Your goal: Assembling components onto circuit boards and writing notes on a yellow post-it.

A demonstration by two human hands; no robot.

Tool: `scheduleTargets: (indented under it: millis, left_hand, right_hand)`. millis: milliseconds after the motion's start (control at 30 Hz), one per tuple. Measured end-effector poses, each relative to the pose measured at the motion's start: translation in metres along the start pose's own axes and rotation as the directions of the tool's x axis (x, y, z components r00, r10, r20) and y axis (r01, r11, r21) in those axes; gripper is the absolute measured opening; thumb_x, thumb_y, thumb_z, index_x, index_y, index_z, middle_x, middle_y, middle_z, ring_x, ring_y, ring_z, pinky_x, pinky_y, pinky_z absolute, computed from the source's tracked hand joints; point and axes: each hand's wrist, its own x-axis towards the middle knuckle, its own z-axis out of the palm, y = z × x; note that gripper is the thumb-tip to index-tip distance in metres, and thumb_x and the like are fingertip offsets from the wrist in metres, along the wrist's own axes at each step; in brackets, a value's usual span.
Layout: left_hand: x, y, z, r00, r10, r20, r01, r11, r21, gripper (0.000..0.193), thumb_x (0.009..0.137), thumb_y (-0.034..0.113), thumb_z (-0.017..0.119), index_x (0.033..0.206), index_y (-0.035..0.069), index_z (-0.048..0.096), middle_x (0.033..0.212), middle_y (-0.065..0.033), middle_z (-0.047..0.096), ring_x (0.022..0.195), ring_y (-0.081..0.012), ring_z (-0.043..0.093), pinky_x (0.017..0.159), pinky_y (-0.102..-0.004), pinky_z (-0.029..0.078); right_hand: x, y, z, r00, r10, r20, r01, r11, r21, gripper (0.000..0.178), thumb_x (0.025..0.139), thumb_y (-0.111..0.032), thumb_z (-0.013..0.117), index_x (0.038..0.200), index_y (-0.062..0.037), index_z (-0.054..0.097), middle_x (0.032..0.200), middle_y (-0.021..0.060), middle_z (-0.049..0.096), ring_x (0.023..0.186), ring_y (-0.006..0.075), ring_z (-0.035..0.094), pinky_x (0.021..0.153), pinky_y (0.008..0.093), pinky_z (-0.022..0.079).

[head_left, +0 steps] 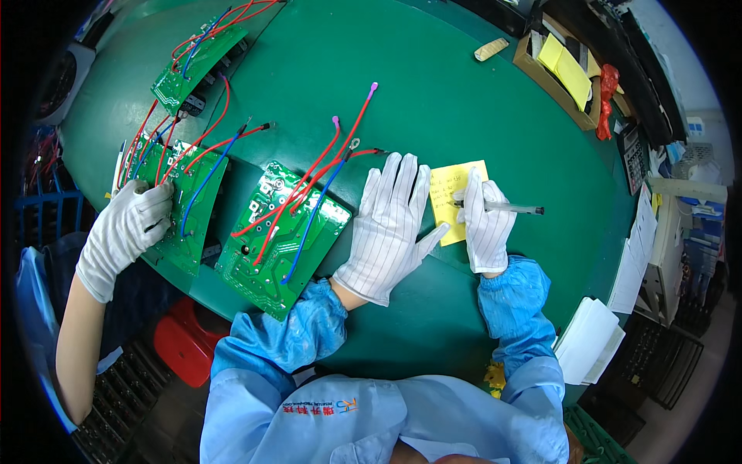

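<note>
My right hand (488, 229), in a white striped glove, is closed round a pen (514, 208) whose tip rests over a yellow sticky note (449, 229) with handwriting on it. Flat on the green table lies my gloved left hand (386, 232), its fingers stretched out and its thumb reaching toward the note's lower left edge. Just left of that hand is a green circuit board (317, 249) with red and blue wires rising from it. Part of that board sits by my left forearm.
At the left, another person's gloved hand (131, 232) touches a second wired circuit board (197, 201). A third circuit board (202, 63) lies farther back. A cardboard box (576, 110) with yellow note pads (564, 69), a calculator (633, 157) and white papers (589, 340) line the right side.
</note>
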Motion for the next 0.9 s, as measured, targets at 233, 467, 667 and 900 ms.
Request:
scheduleTargets:
  millis: [233,467,667,900]
  left_hand:
    - [-0.001,0.001,0.0,1.0,-0.013,0.016,0.012,1.0,0.018,0.084,0.09,0.046,0.071,0.153,0.001,0.039,0.153,-0.0245,0.041,0.147,-0.041,0.035,0.121,-0.0543,0.027]
    - [0.0,0.002,-0.004,1.0,-0.007,0.023,0.007,1.0,0.009,0.093,0.085,0.053,0.074,0.152,-0.002,0.039,0.153,-0.026,0.041,0.148,-0.0411,0.034,0.121,-0.0539,0.027]
    - [0.001,0.002,-0.007,1.0,-0.001,0.03,0.001,1.0,-0.002,0.105,0.077,0.061,0.078,0.15,-0.004,0.04,0.153,-0.0263,0.041,0.148,-0.0417,0.034,0.121,-0.0541,0.026]
    - [-0.003,0.002,-0.003,1.0,-0.002,0.001,0.002,1.0,-0.023,0.108,0.075,0.059,0.08,0.151,-0.005,0.037,0.153,-0.026,0.041,0.148,-0.0417,0.033,0.123,-0.0537,0.024]
  right_hand:
    - [0.017,-0.011,-0.022,0.7,0.647,0.301,-0.615,0.333,0.715,0.028,0.105,-0.021,0.057,0.115,0.0036,0.067,0.077,0.004,0.065,0.049,0.01,0.051,0.049,0.0259,0.041]
    - [0.027,-0.004,-0.025,0.686,0.681,0.256,-0.576,0.294,0.763,0.036,0.11,-0.03,0.048,0.11,-0.0008,0.069,0.082,0.0054,0.072,0.052,0.005,0.052,0.049,0.0198,0.039]
    - [0.027,0.005,-0.025,0.802,0.53,0.275,-0.569,0.539,0.621,0.023,0.105,-0.022,0.056,0.117,-0.0073,0.069,0.103,0.0087,0.076,0.068,0.0145,0.067,0.062,0.0292,0.053]
    - [0.029,-0.033,-0.059,0.845,0.285,0.452,-0.152,0.939,-0.307,0.052,0.096,-0.047,0.063,0.129,-0.0064,0.065,0.12,0.0154,0.073,0.104,0.0292,0.073,0.074,0.0363,0.06]
